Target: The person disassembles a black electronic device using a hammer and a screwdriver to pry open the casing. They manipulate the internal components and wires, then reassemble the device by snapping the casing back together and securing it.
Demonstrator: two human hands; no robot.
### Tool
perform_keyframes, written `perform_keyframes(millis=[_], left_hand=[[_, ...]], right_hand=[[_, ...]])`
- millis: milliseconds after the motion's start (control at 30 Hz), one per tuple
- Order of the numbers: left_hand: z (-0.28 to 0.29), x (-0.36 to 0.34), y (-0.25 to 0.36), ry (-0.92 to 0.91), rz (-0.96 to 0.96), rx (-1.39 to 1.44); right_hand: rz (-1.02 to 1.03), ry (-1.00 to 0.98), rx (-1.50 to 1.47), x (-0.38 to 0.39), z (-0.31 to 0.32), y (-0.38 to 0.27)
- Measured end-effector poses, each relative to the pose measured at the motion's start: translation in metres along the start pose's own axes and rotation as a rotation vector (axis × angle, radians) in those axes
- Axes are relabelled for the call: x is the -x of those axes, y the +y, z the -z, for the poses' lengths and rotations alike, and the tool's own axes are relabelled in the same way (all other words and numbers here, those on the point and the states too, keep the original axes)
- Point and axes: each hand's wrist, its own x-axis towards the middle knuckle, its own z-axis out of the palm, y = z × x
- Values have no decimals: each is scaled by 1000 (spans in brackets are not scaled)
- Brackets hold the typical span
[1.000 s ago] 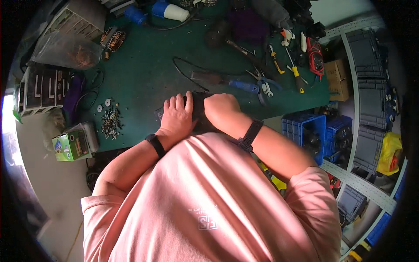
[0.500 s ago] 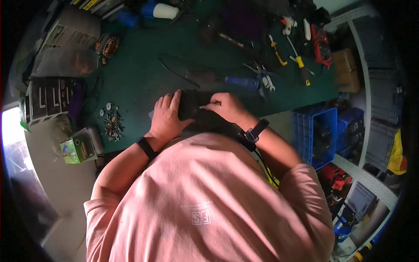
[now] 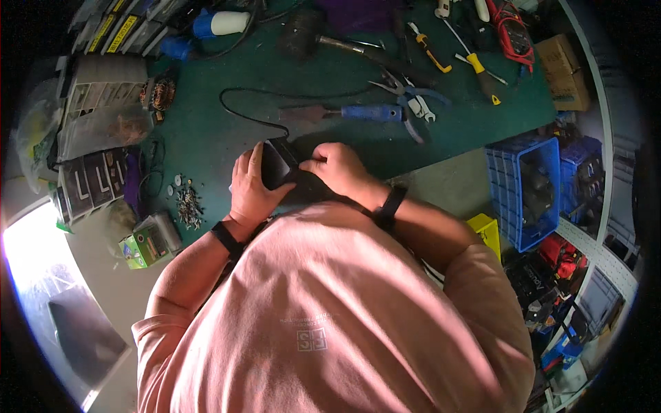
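A black box-shaped device lies near the front edge of the green workbench, and a thin black cable runs from its far end. My left hand is closed around the box, with its fingers along the left side and its thumb at the near end. My right hand is pinched at the right side of the box, its fingertips against the casing. Whatever sits between those fingertips is hidden. Just beyond lies a scraper-like tool with a blue handle and a rusty-brown blade.
Pliers, a mallet, a yellow-handled screwdriver and a red multimeter lie farther back. A pile of small screws is on the left, near a green box. A blue crate stands at right.
The view has shifted, so the bench items appear displaced. My right fingertips have come up against the box; the small metallic piece seen at them before is now hidden. My left hand keeps its hold.
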Motion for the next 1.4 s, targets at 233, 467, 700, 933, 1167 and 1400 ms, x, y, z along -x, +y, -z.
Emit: perform_keyframes(millis=[233,467,700,933,1167,1400], left_hand=[[13,8,-12,-18,-62,100],[25,9,-17,-34,-64,159],[27,11,-19,43,-64,185],[28,16,-29,54,-89,183],[26,28,-42,125,-94,269],[53,44,-48,77,54,298]], right_hand=[[439,-224,273,-29,34,-29],[357,-271,385,-19,42,-56],[240,-305,337,-27,47,-73],[347,-294,372,-31,45,-82],[479,-192,383,-26,28,-89],[611,-165,360,-8,-6,-117]])
